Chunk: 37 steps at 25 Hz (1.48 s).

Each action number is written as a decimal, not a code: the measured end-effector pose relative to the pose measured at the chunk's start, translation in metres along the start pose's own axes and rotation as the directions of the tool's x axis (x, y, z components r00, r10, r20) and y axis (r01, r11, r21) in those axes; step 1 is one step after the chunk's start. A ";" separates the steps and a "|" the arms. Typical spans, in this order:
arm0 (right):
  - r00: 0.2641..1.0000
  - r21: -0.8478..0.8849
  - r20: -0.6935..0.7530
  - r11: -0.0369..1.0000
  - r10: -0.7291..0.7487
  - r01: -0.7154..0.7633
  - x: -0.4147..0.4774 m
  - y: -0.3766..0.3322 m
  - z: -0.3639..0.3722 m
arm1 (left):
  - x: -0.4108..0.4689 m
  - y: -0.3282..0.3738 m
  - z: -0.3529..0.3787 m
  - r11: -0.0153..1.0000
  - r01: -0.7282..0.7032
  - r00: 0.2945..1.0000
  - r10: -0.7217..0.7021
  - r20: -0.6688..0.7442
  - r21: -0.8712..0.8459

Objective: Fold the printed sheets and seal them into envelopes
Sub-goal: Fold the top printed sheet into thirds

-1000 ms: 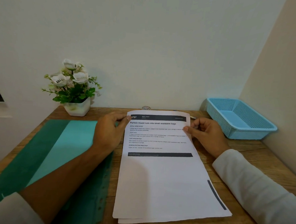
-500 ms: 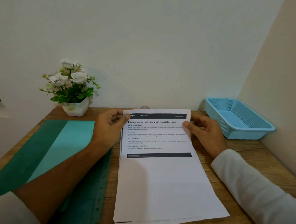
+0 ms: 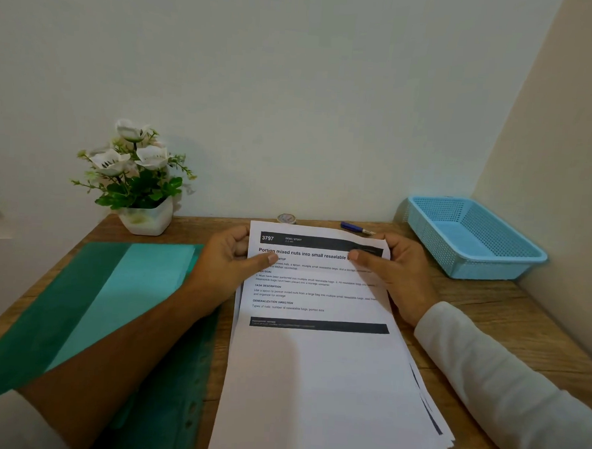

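Progress: barely begun. No fold yet in top sheet [image 3: 314,362], no envelope plainly in view; folding, inserting and sealing all left, by my reading. Left hand [image 3: 230,265] pinches sheet's far left corner, thumb on top. Right hand [image 3: 395,274] pinches far right corner likewise. Sheet lies on stack [image 3: 432,417] mid-desk [image 3: 488,323], far edge slightly raised, near end flat. White paper: printed text and black bars on far half, near half blank. Green folder [image 3: 77,316] just left.

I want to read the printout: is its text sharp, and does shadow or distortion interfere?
Head view: on the white printed sheet the heading is legible, smaller lines soft; a faint shadow falls across its blank lower half; wide-angle distortion skews the wooden desk.
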State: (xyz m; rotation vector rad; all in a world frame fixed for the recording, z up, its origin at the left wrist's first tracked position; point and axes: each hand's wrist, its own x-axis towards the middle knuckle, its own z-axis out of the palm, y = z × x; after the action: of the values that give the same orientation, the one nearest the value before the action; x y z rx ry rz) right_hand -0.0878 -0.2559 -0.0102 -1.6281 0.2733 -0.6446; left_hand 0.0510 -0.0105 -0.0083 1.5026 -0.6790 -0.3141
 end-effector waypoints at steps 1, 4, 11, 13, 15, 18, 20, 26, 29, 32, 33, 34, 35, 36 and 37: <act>1.000 0.011 -0.004 1.000 -0.004 0.004 0.000 -0.002 0.000 | 0.000 0.000 0.000 1.000 0.005 1.000 -0.005 0.003 0.004; 0.999 0.071 -0.049 0.997 0.009 -0.005 0.001 -0.004 -0.002 | 0.001 0.000 0.000 1.000 0.001 1.000 -0.001 -0.024 0.000; 0.977 0.197 0.173 0.968 0.123 -0.157 -0.005 -0.009 -0.005 | -0.001 0.005 0.001 0.995 -0.059 0.996 0.054 -0.067 -0.079; 0.976 0.151 0.182 0.977 0.121 -0.149 -0.006 -0.008 -0.003 | -0.002 0.006 0.002 0.990 -0.064 0.996 0.056 -0.065 -0.126; 0.985 0.156 0.142 0.980 0.100 -0.123 -0.006 -0.005 -0.002 | -0.003 0.008 0.003 0.990 -0.036 0.999 0.034 -0.023 -0.134; 0.988 0.155 0.131 0.983 0.076 -0.096 -0.007 -0.005 0.000 | -0.004 0.007 0.002 0.998 0.015 1.000 -0.014 0.028 -0.061; 0.988 0.133 0.138 0.988 0.065 -0.083 -0.008 -0.007 0.000 | -0.004 0.006 0.001 0.999 0.036 0.999 -0.035 0.021 -0.032; 0.990 0.137 0.124 0.988 0.059 -0.076 -0.003 -0.012 -0.011 | -0.003 0.012 0.000 0.999 0.021 1.000 -0.021 -0.012 -0.043; 0.992 0.121 0.108 0.990 0.059 -0.072 -0.002 -0.013 -0.017 | -0.004 0.014 0.000 0.999 -0.006 0.999 0.005 -0.039 -0.041; 0.996 0.096 0.082 0.994 0.035 -0.043 0.000 -0.012 -0.023 | -0.003 0.014 -0.004 0.998 -0.069 0.994 0.069 -0.089 0.005; 0.997 0.056 0.074 0.998 0.023 -0.027 0.000 -0.011 -0.025 | -0.002 0.014 -0.006 0.997 -0.081 0.993 0.082 -0.083 0.019; 0.998 0.004 0.067 1.000 0.005 -0.005 0.001 -0.009 -0.027 | -0.002 0.013 -0.007 0.996 -0.086 0.994 0.089 -0.066 0.038; 0.997 -0.050 0.073 0.998 -0.022 0.026 0.002 -0.008 -0.028 | -0.002 0.013 -0.008 0.994 -0.092 0.995 0.095 -0.041 0.066; 0.995 -0.098 0.089 0.993 -0.055 0.063 0.002 -0.008 -0.028 | -0.002 0.013 -0.008 0.990 -0.100 0.995 0.102 -0.016 0.095; 0.990 -0.142 0.112 0.985 -0.085 0.101 0.002 -0.007 -0.028 | -0.002 0.013 -0.007 0.986 -0.113 0.994 0.113 0.004 0.120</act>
State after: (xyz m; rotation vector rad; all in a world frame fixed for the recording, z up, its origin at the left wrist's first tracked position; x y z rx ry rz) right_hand -0.1030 -0.2791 -0.0015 -1.8193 0.1712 -0.6183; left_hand 0.0509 -0.0027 0.0044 1.5715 -0.7894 -0.1872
